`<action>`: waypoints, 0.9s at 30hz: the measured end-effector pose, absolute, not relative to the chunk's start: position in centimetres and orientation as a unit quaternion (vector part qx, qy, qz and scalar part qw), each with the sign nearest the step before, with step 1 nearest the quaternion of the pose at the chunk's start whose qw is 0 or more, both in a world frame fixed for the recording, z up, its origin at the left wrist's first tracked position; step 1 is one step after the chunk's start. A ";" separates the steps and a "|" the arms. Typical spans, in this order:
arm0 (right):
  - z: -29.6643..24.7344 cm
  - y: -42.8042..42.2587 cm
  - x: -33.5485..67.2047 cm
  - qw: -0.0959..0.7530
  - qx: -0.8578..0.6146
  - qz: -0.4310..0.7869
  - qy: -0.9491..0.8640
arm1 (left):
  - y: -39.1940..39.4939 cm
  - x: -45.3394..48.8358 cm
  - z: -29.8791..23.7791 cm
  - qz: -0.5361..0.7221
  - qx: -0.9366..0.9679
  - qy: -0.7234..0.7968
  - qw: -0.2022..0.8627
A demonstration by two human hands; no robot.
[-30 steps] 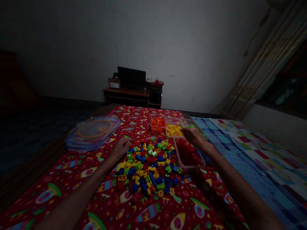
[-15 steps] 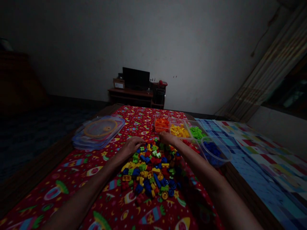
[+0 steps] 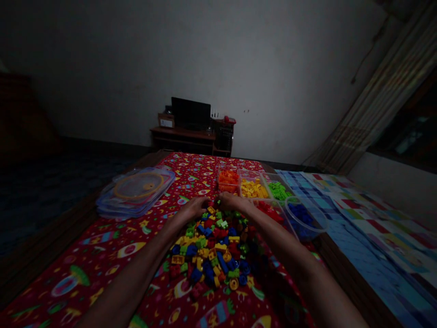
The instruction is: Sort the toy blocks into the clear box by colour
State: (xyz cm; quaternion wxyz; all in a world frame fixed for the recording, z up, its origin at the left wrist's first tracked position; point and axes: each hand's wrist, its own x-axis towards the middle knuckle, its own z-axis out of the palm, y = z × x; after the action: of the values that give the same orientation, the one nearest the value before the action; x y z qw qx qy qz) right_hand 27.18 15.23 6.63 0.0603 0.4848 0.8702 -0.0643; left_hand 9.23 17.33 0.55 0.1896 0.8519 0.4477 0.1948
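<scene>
At the far edge of the toy brick pile point(image 3: 213, 248), my left hand point(image 3: 195, 207) and right hand point(image 3: 229, 200) rest curled; I cannot tell if they grip anything. 5 colour-sorted tubs point(image 3: 309, 235) stand just beyond, within reach.

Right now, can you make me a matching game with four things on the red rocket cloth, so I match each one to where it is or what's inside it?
Things:
1. round tub
2. stack of clear lids
3. mixed brick pile
4. leftmost square tub

Matches:
A. in the middle of the red cloth
B. holds orange bricks
C. on the left side of the red cloth
D. holds blue bricks

Pairs: 1-D, 2-C, 3-A, 4-B.
</scene>
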 end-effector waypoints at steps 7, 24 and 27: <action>7.1 14.9 27.4 0.033 0.512 -0.062 0.856 | 16.7 8.5 1.3 0.236 0.823 0.476 0.201; 8.0 14.2 26.0 -0.245 0.491 -0.339 0.765 | 16.1 8.5 4.2 0.475 0.636 0.390 0.466; 7.5 13.8 26.1 -0.263 0.447 -0.384 0.764 | 15.7 8.9 4.4 0.463 0.620 0.419 0.475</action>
State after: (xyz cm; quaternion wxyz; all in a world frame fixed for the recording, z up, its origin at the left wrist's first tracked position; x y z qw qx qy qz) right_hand 26.08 13.75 7.48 -0.2631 0.4470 0.7639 -0.3839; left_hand 8.94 15.66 4.41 0.4751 0.6203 0.4188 0.4628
